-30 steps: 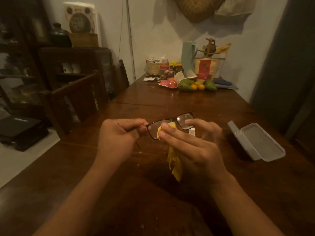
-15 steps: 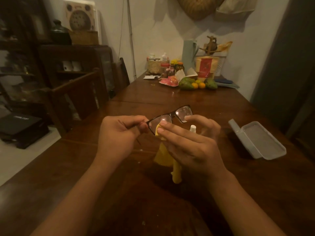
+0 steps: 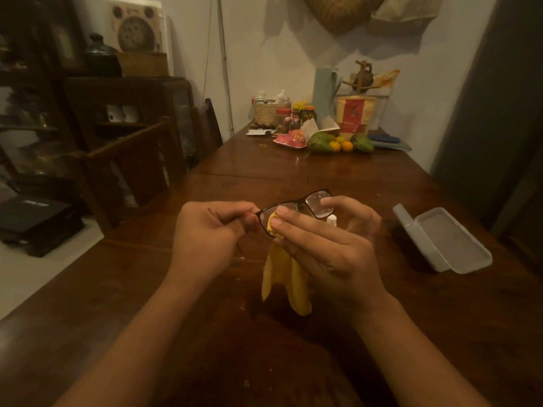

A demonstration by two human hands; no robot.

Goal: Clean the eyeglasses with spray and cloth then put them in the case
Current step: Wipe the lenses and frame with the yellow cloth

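My arms are bare: the left forearm and the right forearm show uncovered from the lower edge of view up to the wrists. My left hand and right hand are bare too. The fingernails on my right hand are cut short, with rounded, pale tips.

Left hand, right hand: both curled
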